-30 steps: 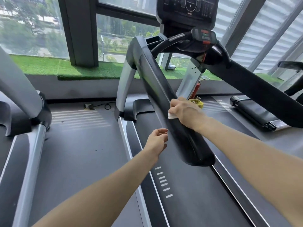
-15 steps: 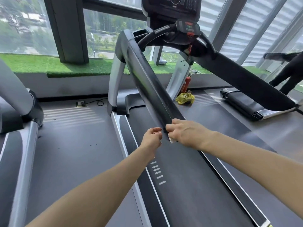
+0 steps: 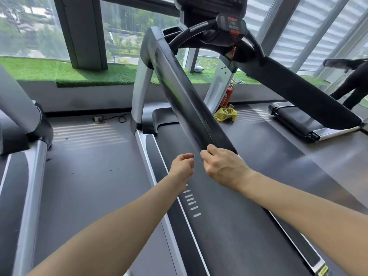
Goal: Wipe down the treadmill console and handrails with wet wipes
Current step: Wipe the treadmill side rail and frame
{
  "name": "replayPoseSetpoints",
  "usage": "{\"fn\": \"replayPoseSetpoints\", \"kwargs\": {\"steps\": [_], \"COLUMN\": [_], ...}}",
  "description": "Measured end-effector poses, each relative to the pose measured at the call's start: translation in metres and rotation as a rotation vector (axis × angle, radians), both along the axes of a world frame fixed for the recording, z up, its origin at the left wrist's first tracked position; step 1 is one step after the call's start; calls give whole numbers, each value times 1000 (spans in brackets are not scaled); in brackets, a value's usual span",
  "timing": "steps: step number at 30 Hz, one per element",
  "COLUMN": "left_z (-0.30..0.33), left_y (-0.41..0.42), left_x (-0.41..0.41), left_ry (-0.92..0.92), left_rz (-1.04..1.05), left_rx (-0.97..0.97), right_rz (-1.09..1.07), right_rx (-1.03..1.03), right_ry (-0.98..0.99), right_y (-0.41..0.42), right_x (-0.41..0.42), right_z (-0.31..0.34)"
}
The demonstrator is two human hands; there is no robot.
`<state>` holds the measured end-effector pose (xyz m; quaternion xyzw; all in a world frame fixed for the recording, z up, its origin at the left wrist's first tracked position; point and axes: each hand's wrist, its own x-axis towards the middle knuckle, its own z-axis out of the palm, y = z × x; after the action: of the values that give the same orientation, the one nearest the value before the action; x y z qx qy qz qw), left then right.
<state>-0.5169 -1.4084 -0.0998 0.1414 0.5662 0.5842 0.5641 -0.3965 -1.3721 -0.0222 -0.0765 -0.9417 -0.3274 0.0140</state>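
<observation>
Right hand (image 3: 223,168) sat curled at the near end of the left handrail (image 3: 185,100), likely finishing a stroke; wipe hidden, so can't tell its grip. Left hand (image 3: 182,166) hung loosely curled beside it, holding nothing. Console (image 3: 211,6) well ahead

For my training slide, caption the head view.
Right hand at the near end of the treadmill's left handrail, left hand loosely curled beside it.
</observation>
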Motion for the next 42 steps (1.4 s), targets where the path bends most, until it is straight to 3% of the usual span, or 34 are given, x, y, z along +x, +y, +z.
{"fn": "replayPoseSetpoints", "kwargs": {"steps": [4, 11, 13, 17, 21, 24, 26, 30, 34, 38, 42], "left_z": [-4, 23, 37, 62, 71, 73, 73, 69, 54, 37, 24], "left_y": [-3, -11, -9, -5, 3, 11, 17, 31, 45, 51, 51], "left_x": [-7, -35, -42, -55, -70, -75, -79, -93, -109, -110, -96], "left_ry": [-12, -231, -264, -216, -212, -162, -139, -87, -48, -18, -41], "left_rz": [14, -182, -215, -240, -204, -203, -191, -159, -69, -20, -20], "left_rx": [-10, 100, 154, 243, 297, 310, 332, 341, 266, 185, 127], "right_rz": [-126, -372, -380, -442, -493, -556, -594, -600, -450, -294, -256], "right_rx": [-132, -712, -793, -890, -1401, -1527, -1458, -1104, -744, -436, -356], "right_ry": [-112, 433, 576, 710, 805, 800, 745, 499, 363, 105, -75], "right_y": [-8, 7, 12, 20, 25, 37, 48, 71, 93, 117, 118], "right_x": [-19, -43, -44, -50, -55, -64, -73, -92, -116, -128, -116], "right_z": [-11, 25, 36, 43, 48, 51, 57, 70, 76, 67, 60]}}
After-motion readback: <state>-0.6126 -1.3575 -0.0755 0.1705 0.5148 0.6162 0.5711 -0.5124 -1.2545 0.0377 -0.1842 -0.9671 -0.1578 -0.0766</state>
